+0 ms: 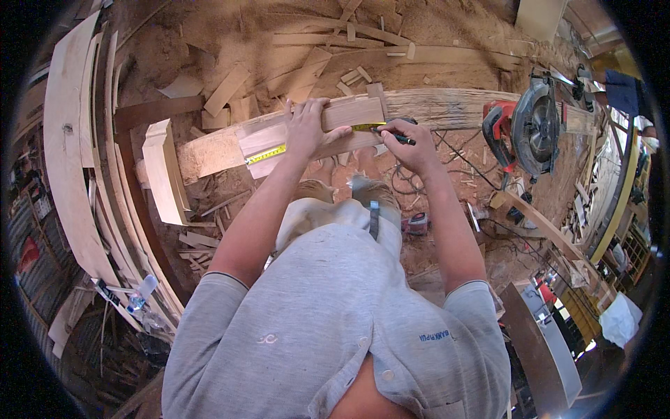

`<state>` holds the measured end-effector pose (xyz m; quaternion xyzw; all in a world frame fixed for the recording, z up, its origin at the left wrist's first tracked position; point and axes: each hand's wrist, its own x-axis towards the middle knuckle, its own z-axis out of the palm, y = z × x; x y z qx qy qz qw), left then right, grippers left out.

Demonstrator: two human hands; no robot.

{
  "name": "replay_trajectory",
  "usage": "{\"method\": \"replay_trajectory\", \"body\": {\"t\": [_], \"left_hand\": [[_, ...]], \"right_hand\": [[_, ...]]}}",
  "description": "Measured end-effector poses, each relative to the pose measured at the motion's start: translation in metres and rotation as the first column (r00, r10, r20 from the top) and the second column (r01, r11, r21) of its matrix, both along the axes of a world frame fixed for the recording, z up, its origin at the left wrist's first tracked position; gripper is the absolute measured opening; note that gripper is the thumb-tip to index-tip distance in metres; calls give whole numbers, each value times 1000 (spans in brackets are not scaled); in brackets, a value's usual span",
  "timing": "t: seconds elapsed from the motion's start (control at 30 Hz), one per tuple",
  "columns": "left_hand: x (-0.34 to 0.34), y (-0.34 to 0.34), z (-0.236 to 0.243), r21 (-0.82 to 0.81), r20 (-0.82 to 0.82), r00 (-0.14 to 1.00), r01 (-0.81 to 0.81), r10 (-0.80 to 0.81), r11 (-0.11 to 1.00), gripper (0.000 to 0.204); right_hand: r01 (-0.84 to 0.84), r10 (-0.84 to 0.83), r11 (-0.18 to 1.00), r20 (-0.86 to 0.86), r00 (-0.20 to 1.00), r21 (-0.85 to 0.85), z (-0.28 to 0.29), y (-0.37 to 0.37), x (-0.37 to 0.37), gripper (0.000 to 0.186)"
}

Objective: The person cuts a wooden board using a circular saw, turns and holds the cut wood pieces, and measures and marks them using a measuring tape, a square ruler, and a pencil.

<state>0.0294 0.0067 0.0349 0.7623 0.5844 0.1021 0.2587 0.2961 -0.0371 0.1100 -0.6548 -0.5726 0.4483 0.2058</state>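
A short pale wooden board (354,112) lies along a long rough beam in front of me. A yellow measuring tape (266,155) is stretched lengthwise over the board, passing beneath my left hand (305,131). That hand rests flat on the wood, fingers spread, thumb reaching along the tape toward the right. Near the board's right end, my right hand (413,145) grips a dark, slim pen (403,139). Its tip is close to the tape and the wood; whether it touches I cannot tell. The tape's case is not visible.
A circular saw (536,129) with a red handle sits at the beam's right. Left of the beam stands a pale block of wood (165,171), beside long planks (72,105). Offcuts and sawdust cover the ground beyond. A red power tool (417,223) and cables lie by my legs.
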Motion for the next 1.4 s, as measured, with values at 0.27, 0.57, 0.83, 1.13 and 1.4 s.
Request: {"method": "replay_trajectory", "body": {"t": [0.27, 0.57, 0.83, 1.13, 1.4], "left_hand": [[-1, 1, -2, -8, -13, 1000, 10, -11, 1000, 84], [-1, 1, -2, -6, -27, 999, 24, -24, 1000, 87], [-2, 3, 0, -55, -35, 999, 17, -19, 998, 89], [-28, 16, 28, -140, 282, 956, -40, 78, 989, 72], [-42, 42, 205, 34, 558, 830, -1, -18, 999, 61]], "right_hand": [[-24, 24, 1000, 32, 999, -6, -1, 2, 2, 25], [191, -201, 979, -176, 964, -73, -6, -4, 2, 29], [-56, -125, 879, 343, 931, 473, -15, -14, 12, 39], [40, -46, 995, 57, 997, 95, 18, -7, -3, 40], [255, -278, 960, -309, 910, -113, 3, -16, -17, 46]]}}
